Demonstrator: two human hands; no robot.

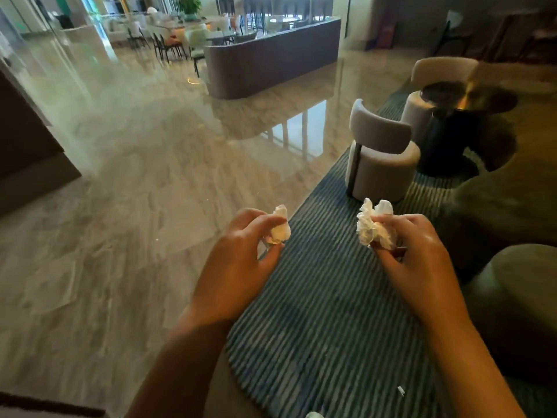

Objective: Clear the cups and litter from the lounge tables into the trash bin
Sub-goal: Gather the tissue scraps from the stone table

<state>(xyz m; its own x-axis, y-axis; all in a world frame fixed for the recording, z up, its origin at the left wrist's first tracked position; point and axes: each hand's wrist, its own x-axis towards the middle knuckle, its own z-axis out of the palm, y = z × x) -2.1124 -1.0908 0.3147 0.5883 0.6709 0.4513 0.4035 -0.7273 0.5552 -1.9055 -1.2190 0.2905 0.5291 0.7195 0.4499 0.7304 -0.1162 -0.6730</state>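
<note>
Rug [316, 327]; left hand [238, 257], right hand [413, 254], tissue [373, 227] in each

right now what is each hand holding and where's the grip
Left hand pinches a small crumpled tissue between fingertips and thumb; right hand pinches a bigger tissue wad round its middle.

Polished marble floor [135, 191] on the left, glossy and reflecting window light. On the right, a blue striped rug [316, 327] with a near beige tub chair [382, 164] and a far beige chair [437, 70], both beside a dark round pedestal table [446, 140], and olive upholstered seating [518, 312] at the right edge. Far back, brighter: a curved dark counter [271, 61], dining chairs [168, 45] and a potted plant [190, 4].
</note>
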